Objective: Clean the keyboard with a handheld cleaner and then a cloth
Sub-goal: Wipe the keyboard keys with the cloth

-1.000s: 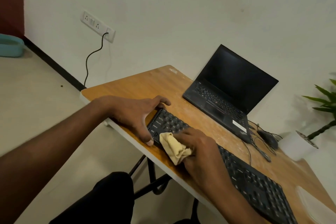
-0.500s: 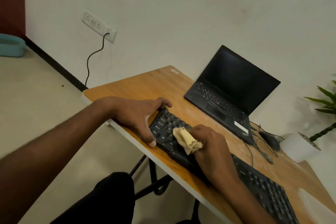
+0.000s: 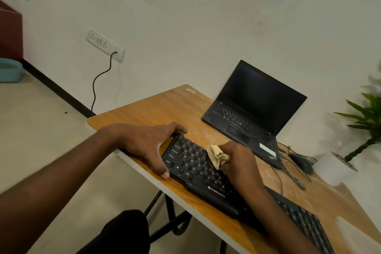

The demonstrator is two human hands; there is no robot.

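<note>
Our left hand (image 3: 148, 146) gripped end of black keyboard (image 3: 198, 169) on wooden table (image 3: 148, 109); our right hand (image 3: 239, 163) pinched yellow cloth (image 3: 217, 153) against keys.

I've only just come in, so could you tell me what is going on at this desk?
A person is wiping a black keyboard with a crumpled yellow cloth. The right hand grips the cloth and presses it on the keys near the middle of the board. The left hand holds the keyboard's left end, bracing it on the wooden desk. Behind them an open laptop sits with its screen dark, and a black mouse lies to its right.
</note>
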